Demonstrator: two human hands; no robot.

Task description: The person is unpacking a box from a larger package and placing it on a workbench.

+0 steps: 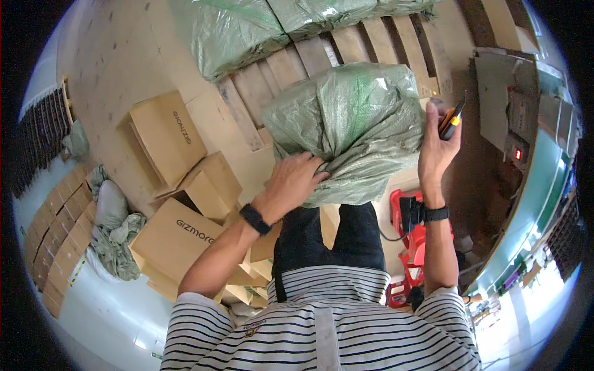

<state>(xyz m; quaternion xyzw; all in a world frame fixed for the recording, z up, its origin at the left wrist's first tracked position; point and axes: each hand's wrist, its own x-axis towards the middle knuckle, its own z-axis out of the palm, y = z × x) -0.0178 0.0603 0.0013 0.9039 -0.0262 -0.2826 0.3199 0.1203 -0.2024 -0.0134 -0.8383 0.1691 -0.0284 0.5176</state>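
Note:
A bulging green woven sack (352, 117) stands in front of me on the edge of a wooden pallet (322, 59). My left hand (296, 179) grips the gathered lower corner of the sack. My right hand (440, 145) is raised beside the sack's right side and holds an orange and black utility knife (452, 119), blade end pointing up. Both wrists wear black bands.
More green sacks (247, 28) lie at the far end of the pallet. Several brown cardboard boxes (179, 185) stand open to my left, with crumpled sacks (114, 232) beyond. A red pallet jack (411, 216) sits by my right leg. A grey machine (513, 111) stands at right.

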